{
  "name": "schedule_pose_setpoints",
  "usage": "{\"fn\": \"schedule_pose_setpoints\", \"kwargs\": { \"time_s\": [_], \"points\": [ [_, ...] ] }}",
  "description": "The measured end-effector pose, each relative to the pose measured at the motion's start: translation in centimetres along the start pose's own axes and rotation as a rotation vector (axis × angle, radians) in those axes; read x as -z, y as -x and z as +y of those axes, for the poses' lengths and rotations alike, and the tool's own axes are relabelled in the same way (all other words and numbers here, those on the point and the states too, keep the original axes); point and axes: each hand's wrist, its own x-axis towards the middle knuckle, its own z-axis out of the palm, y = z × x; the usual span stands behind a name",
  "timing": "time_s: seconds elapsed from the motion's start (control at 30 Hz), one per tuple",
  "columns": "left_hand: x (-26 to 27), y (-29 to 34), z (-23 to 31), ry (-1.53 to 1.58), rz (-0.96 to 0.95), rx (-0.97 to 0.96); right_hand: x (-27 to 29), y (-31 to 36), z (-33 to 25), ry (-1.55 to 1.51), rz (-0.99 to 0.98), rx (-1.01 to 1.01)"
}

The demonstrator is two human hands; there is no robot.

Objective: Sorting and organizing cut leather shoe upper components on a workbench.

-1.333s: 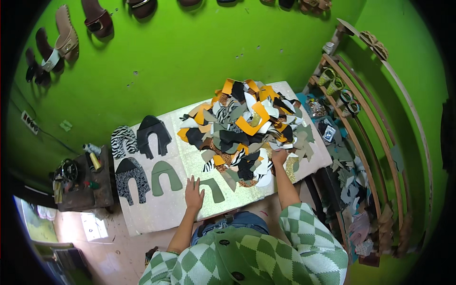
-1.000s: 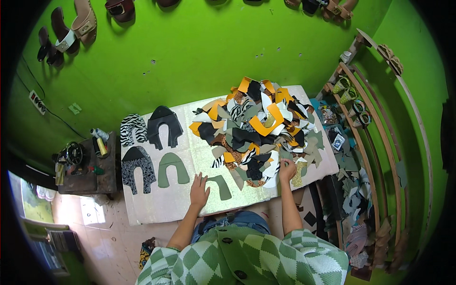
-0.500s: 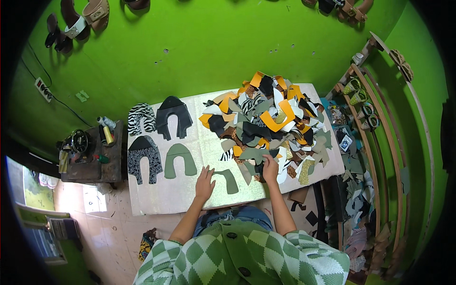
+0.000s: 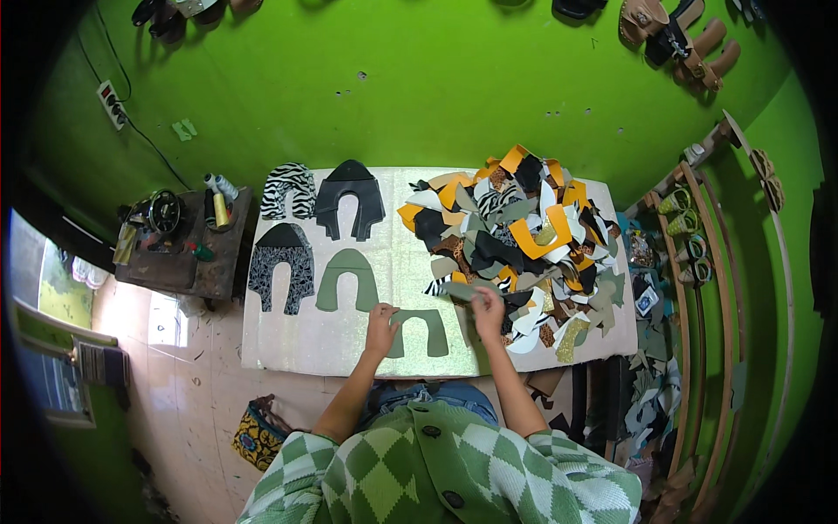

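On the white table lies an olive-green arch-shaped leather piece (image 4: 428,325). My left hand (image 4: 381,328) rests at its upper left corner, fingers stretched out over the edge. My right hand (image 4: 489,314) pinches a smaller curved green leather piece (image 4: 457,290), raised a little over the table to the right of the arch. Farther left lie finished-looking arch pieces with a crescent top: a green one (image 4: 347,272), a grey-black patterned one (image 4: 282,266), a black one (image 4: 351,196) and a zebra-striped one (image 4: 288,188).
A heap of mixed leather scraps (image 4: 524,236) covers the right of the table (image 4: 397,253). A dark workbench (image 4: 170,266) with thread spools (image 4: 220,210) stands at left. Wooden racks (image 4: 707,288) with sandals are at right. A patterned bag (image 4: 259,437) sits on the floor.
My right hand has lifted the small green piece off the scrap heap's edge and drawn it left, toward the arch piece. My left hand stays at the arch's corner. The view has shifted.
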Motion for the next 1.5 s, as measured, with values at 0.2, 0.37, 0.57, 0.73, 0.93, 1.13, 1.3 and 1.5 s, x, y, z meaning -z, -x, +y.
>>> {"fn": "schedule_pose_setpoints", "kwargs": {
  "time_s": [0.2,0.37,0.57,0.73,0.93,1.13,1.3,1.5],
  "points": [
    [0.8,-0.2,0.0,0.053,0.041,-0.019,-4.6,1.4,2.0,-0.077,-0.387,-0.045],
    [1.5,-1.4,1.2,0.366,0.044,0.058,-5.5,1.2,2.6,-0.167,-0.435,-0.162],
    [1.5,-2.5,1.8,0.425,-0.163,0.195,-5.8,-0.1,2.9,-0.188,-0.449,-0.132],
    [0.6,-3.4,0.8,0.509,-0.101,0.198,-5.2,-0.7,3.6,-0.177,-0.482,-0.166],
    [1.0,-5.2,0.0,0.623,-0.247,0.208,-3.8,-1.3,2.3,-0.055,-0.524,-0.157],
    [0.5,-5.8,0.5,0.472,-0.27,0.147,-3.2,-1.3,1.9,-0.209,-0.646,-0.244],
    [0.3,-5.4,-0.1,0.348,-0.217,0.169,-3.6,-0.8,2.6,0.161,-0.527,-0.135],
    [0.9,-5.4,-0.4,0.321,-0.178,0.212,-5.2,-1.2,3.1,0.198,-0.364,-0.028]
  ]
}}
